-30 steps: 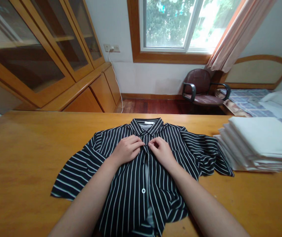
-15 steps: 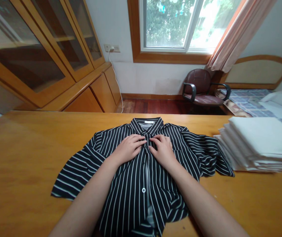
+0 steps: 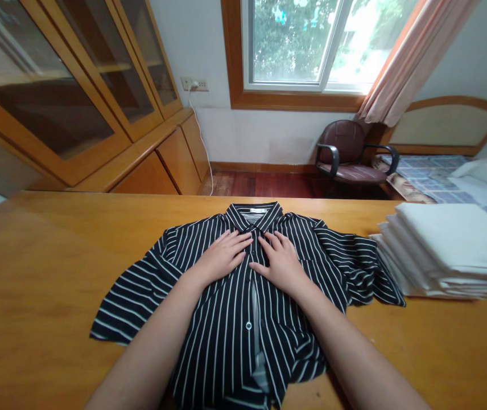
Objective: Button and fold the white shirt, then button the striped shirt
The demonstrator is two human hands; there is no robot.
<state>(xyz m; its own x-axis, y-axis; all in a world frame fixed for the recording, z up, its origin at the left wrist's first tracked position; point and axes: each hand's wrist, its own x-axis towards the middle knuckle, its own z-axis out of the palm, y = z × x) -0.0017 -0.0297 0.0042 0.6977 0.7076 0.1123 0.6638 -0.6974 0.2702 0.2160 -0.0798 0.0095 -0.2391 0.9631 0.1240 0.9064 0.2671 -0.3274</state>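
Note:
A black shirt with white stripes (image 3: 218, 336) lies front side up, its collar at the far side and its sleeves spread to both sides. My left hand (image 3: 223, 255) rests flat on the chest, left of the button strip, with its fingers out. On the other side of the strip, my right hand (image 3: 281, 261) lies on the cloth with fingers spread and thumb reaching toward the strip. A white button (image 3: 248, 326) shows lower down, where the front edges part in a narrow gap. My forearms cover parts of the shirt's sides.
The shirt lies on a wooden table (image 3: 34, 273). A stack of folded white cloths (image 3: 457, 245) stands at the right, close to the right sleeve. Beyond the table are an office chair (image 3: 348, 151), a bed (image 3: 422, 171) and a glass-door cabinet (image 3: 119, 136).
The fingers of my right hand have straightened and spread out from a bent pose near the button strip. My left hand has flattened slightly in place. The shirt has barely shifted.

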